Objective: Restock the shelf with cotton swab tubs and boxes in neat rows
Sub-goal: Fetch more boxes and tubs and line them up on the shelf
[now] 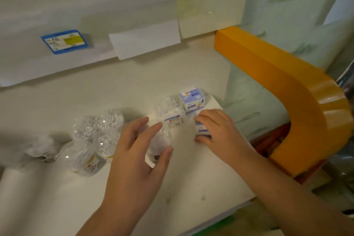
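clear round tubs of white swabs: four clustered left on white shelf point(191, 178), tops at point(112, 122), point(86, 130), point(107, 143), point(80, 156); one more point(161, 140) near centre. blue-white boxes point(191, 99), point(202, 130) right, small box point(173, 119) between.

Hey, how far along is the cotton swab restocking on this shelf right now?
Partly done. A blue box and a white box already stand together at the right end of the shelf. In hand: the right hand is setting another box in front of them, while the left hand holds a clear tub. Left: the loose tubs further left are not yet in neat rows.
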`<state>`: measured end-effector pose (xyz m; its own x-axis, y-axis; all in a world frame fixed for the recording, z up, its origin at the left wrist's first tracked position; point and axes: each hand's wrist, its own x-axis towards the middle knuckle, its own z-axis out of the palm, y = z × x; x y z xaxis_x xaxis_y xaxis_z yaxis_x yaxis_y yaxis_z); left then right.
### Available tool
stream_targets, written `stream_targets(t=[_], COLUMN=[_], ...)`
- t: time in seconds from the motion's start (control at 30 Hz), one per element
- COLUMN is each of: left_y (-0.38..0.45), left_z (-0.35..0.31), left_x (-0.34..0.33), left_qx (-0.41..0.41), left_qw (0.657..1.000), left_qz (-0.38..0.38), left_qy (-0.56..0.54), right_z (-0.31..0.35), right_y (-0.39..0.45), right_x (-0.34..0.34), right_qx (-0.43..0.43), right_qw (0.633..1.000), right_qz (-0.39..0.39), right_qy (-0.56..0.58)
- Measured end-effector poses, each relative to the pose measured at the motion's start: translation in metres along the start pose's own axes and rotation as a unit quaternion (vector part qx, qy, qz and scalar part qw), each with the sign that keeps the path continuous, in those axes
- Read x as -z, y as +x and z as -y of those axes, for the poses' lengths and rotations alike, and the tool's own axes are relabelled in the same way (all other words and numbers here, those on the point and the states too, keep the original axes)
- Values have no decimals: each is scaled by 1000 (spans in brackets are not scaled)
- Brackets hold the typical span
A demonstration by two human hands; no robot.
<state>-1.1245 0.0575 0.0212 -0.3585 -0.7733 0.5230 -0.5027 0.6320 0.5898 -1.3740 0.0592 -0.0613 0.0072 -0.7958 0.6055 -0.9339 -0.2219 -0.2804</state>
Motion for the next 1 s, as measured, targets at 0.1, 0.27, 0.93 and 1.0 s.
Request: stream_targets(t=[0.1,0.27,0.93,1.0], left_y=[0,-3,-22,-24], left_z=[-3,-7,7,12], left_x=[-3,-8,32,38], left_qx=[0,16,56,64], left_qw=[1000,1000,996,995], left_qz=[-5,-14,-63,-67], left_qy=[-2,-7,39,41], right_z=[-3,-12,-8,5], right_y=[-8,-23,22,27], right_x=[4,14,5,12], right_qx=[-23,-117,-134,-117], right_qw=[999,993,991,993], right_qz=[-24,-35,19,7], right_qy=[10,3,20,26])
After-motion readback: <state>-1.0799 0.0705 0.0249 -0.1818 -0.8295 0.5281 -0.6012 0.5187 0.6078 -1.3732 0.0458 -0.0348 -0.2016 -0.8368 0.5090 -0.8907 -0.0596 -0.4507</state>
